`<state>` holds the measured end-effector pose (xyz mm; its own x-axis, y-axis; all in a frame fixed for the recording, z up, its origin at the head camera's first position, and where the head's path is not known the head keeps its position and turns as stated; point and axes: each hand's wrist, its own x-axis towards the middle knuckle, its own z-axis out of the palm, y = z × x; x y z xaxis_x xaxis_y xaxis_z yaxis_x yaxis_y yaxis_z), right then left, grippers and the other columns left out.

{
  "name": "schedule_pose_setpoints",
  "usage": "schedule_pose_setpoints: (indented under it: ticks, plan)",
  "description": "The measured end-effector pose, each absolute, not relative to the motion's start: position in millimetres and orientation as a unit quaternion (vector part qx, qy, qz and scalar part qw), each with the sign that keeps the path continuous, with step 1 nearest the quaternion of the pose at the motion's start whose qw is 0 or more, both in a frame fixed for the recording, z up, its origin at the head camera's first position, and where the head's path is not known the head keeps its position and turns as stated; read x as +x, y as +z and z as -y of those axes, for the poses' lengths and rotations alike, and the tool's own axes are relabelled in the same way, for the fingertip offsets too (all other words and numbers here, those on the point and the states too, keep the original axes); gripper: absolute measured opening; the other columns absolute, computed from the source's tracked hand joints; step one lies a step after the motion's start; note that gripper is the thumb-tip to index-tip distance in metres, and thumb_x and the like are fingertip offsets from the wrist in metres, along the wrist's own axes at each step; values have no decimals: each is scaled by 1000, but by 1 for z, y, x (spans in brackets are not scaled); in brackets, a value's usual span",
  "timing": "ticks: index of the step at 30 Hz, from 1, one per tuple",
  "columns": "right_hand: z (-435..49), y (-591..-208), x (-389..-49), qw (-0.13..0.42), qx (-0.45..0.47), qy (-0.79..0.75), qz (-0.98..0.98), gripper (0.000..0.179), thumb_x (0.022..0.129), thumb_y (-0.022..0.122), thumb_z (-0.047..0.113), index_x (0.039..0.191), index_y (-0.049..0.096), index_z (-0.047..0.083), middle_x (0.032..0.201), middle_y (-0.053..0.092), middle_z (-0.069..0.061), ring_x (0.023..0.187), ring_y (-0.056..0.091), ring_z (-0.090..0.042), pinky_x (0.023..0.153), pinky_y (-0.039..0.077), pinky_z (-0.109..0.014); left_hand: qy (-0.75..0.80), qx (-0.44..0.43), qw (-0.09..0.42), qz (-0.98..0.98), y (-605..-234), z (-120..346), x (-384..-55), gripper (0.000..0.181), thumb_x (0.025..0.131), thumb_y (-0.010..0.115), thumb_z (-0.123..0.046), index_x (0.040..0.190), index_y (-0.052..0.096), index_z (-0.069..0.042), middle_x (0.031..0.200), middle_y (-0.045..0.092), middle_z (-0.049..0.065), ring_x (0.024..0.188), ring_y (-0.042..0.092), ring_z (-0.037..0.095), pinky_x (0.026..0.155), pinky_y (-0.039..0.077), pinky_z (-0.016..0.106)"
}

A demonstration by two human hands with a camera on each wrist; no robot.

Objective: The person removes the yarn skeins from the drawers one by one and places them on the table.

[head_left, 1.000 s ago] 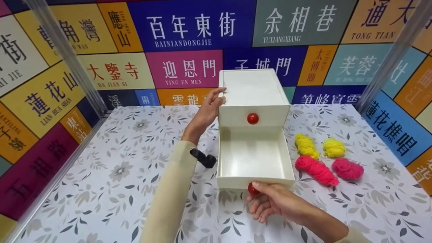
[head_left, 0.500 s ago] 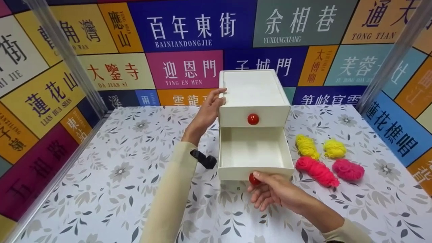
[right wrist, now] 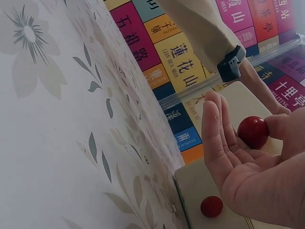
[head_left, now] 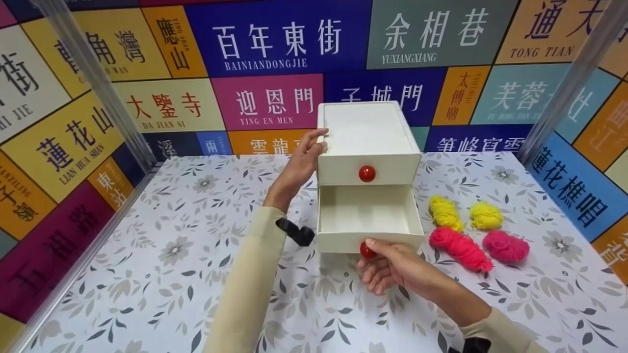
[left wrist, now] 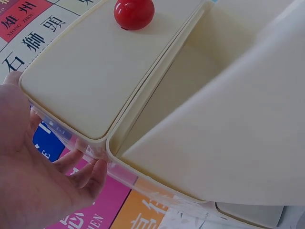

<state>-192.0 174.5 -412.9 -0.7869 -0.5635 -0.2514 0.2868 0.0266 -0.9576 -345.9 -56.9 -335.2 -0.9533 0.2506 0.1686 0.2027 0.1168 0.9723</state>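
Note:
A white drawer box (head_left: 365,127) stands on the table with its upper drawer closed, a red knob (head_left: 367,173) on that front. Below, a drawer (head_left: 370,241) is pulled partly out, and nothing lies in it. My right hand (head_left: 400,267) pinches this drawer's red knob (right wrist: 252,132), thumb on top and the other fingers loosely spread below. My left hand (head_left: 300,159) rests against the upper left side of the box. In the left wrist view its fingers (left wrist: 88,174) touch the clear side wall.
Right of the box lie two yellow yarn bundles (head_left: 445,213) and two pink yarn bundles (head_left: 505,245). Another red knob (right wrist: 211,206) shows lower on the box in the right wrist view. A flower-patterned cloth (head_left: 171,274) covers the table; lettered panels (head_left: 274,37) stand behind.
The lower drawer has slid inward, away from me, with my right hand moving along on its knob. My left hand has stayed in place on the box.

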Motion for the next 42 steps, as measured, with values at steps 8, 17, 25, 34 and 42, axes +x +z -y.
schedule_pose_setpoints:
  ticks: [8,17,25,34,42]
  plan:
    - [-171,-413,-202,292,-104,-693,-651,47,105,45,45,99,66,2,76,73,-2,65,70,-13,62,59,-26,641,143,15,-754,-334,55,-346,42,106,40,-23,148,44,-20,140,51,17,113,57,26,102,45,38]
    - [-169,-413,-209,275,-86,-697,-657,47,104,46,45,98,67,2,74,72,-3,62,69,-15,61,60,-28,636,138,8,-759,-333,55,-345,42,105,41,-23,147,45,-20,137,53,17,112,57,26,102,45,37]
    - [-167,-414,-218,261,-73,-706,-654,48,104,47,46,99,65,3,74,71,-3,62,69,-16,62,60,-28,630,135,9,-765,-332,55,-346,42,106,40,-25,147,44,-22,142,50,17,120,55,29,110,43,43]
    - [-166,-414,-226,255,-55,-720,-643,49,103,49,47,99,64,1,73,69,-3,62,69,-16,61,60,-28,646,143,17,-750,-334,55,-345,43,105,41,-23,148,42,-20,151,45,15,123,55,29,109,43,42]
    - [-162,-415,-237,230,-40,-726,-647,48,103,49,48,96,65,2,72,70,-3,61,69,-16,59,59,-28,640,136,17,-756,-334,55,-345,43,105,41,-24,148,43,-21,152,43,16,127,53,31,112,42,44]
